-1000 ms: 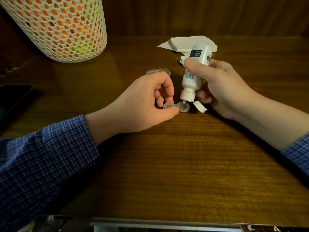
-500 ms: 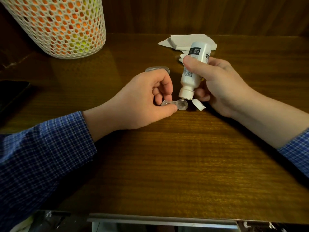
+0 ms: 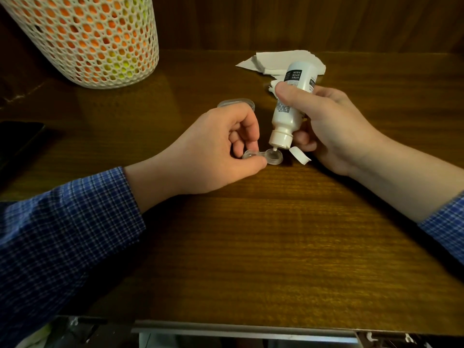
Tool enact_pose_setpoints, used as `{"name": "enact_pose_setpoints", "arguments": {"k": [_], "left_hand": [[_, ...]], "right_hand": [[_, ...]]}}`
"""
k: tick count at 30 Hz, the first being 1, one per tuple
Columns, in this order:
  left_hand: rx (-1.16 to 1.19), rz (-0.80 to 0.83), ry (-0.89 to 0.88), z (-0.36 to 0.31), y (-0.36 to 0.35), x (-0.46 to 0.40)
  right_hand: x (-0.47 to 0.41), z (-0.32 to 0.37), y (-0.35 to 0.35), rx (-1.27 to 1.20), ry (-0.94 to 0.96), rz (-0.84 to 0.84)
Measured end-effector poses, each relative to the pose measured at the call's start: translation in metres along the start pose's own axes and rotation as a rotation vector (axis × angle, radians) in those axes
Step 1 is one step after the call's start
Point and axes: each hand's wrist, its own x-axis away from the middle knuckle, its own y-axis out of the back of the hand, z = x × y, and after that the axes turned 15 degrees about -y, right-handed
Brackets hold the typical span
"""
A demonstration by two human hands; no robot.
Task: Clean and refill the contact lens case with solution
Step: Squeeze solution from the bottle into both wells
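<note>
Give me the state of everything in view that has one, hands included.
solution bottle: tipped nozzle-down over the case, flip cap open and hanging.
contact lens case: on the table, both wells uncovered, nozzle at the right-hand well.
left hand: pinching the case's left-hand well.
right hand: gripping the bottle.
clear lid: off, lying behind the left hand.
tissues: loose pile, back of table.
mesh basket: upright.
</note>
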Motion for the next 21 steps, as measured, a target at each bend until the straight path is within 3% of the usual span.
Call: {"name": "enact_pose_setpoints", "arguments": {"k": [21], "left_hand": [[0.000, -0.001, -0.001, -0.0012, 0.0007, 0.0003]], "right_hand": [[0.0015, -0.0003, -0.0018, 0.046, 0.011, -0.024]]}}
